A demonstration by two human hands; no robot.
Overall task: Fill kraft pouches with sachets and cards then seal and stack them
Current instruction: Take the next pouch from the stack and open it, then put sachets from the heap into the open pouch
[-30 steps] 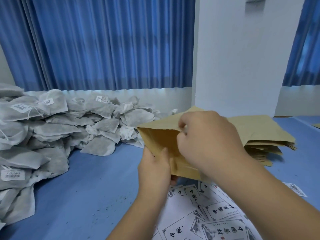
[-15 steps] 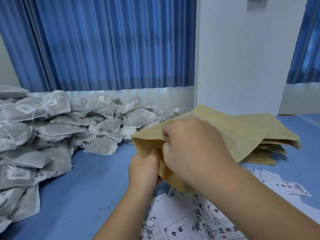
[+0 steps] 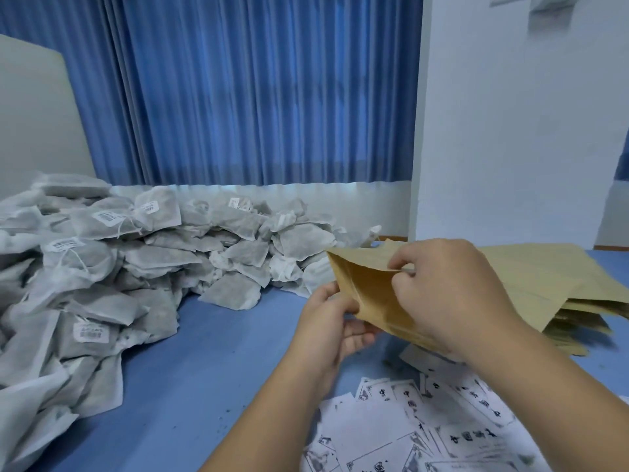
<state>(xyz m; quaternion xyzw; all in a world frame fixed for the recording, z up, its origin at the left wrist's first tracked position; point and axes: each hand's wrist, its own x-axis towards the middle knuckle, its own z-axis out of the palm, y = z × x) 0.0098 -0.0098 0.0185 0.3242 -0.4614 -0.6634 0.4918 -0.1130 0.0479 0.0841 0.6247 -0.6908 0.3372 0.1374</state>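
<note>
I hold a kraft pouch [image 3: 369, 287] in the air above the blue table, its mouth turned to the left and spread apart. My left hand [image 3: 335, 328] grips the lower lip of the mouth. My right hand [image 3: 449, 294] pinches the upper lip between thumb and fingers and covers much of the pouch's body. A big heap of grey-white sachets [image 3: 112, 267] with small barcode labels lies to the left. Printed white cards [image 3: 425, 430] are scattered under my forearms at the bottom right.
A stack of flat kraft pouches [image 3: 558, 287] lies at the right, behind my right hand. The blue table [image 3: 190, 376] shows bare between the sachet heap and the cards. Blue curtains and a white wall stand behind.
The pouch's mouth has been pulled apart; earlier both hands worked close together at its shut edge. The view has swung left, showing more of the sachet heap.
</note>
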